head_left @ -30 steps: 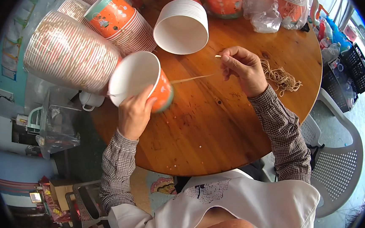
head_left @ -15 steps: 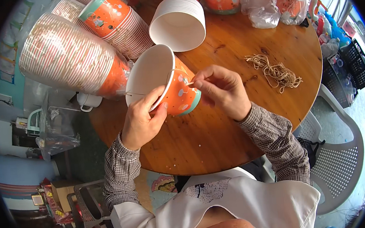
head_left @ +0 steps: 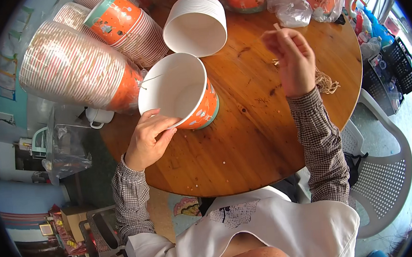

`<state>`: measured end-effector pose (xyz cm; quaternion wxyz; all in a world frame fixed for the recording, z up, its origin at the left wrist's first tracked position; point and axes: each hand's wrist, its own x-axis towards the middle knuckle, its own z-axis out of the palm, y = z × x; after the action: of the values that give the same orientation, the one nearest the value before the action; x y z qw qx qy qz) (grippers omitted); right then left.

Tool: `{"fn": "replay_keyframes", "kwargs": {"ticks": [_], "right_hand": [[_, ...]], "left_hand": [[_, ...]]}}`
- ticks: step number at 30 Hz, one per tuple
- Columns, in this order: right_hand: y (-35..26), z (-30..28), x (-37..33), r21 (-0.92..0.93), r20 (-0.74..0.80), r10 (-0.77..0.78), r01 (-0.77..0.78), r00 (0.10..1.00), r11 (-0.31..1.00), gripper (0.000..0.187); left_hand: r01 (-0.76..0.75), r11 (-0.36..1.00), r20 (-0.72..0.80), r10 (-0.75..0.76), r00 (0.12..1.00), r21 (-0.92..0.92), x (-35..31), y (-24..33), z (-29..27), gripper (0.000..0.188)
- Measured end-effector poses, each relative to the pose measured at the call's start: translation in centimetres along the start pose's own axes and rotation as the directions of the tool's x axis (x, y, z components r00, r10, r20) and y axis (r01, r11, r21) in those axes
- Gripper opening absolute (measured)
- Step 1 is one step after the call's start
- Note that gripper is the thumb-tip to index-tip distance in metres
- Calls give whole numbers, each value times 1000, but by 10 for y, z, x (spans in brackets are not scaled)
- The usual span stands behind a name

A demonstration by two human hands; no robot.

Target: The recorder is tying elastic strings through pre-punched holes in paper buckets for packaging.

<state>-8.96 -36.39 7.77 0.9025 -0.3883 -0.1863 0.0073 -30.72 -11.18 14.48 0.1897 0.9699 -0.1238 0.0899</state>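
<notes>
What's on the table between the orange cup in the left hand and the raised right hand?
Head view: only bare wooden table lies between the orange cup and the right hand.

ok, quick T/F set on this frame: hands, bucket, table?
1. The left hand grips the rim of the orange paper bucket. True.
2. The bucket lies upside down. False: its white inside faces the camera, tilted.
3. The right hand is raised above the table, pinching a thin stick. True.
4. The table is square and white. False: round and wooden.
5. The pile of strings sits inside the bucket. False: it lies on the table by the right wrist.
</notes>
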Motion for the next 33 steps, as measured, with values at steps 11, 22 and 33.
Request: {"fn": "replay_keyframes", "kwargs": {"ticks": [11, 22, 33], "right_hand": [[38, 38, -62, -227, 285, 377, -320, 881, 920, 13], [32, 50, -73, -275, 312, 247, -162, 917, 948, 8], [15, 63, -75, -513, 433, -171, 398, 885, 761, 10]], "left_hand": [[34, 993, -233, -7, 972, 115, 28, 34, 23, 39], [96, 961, -315, -179, 932, -261, 48, 28, 40, 21], [124, 929, -281, -230, 932, -348, 43, 43, 35, 34]]}}
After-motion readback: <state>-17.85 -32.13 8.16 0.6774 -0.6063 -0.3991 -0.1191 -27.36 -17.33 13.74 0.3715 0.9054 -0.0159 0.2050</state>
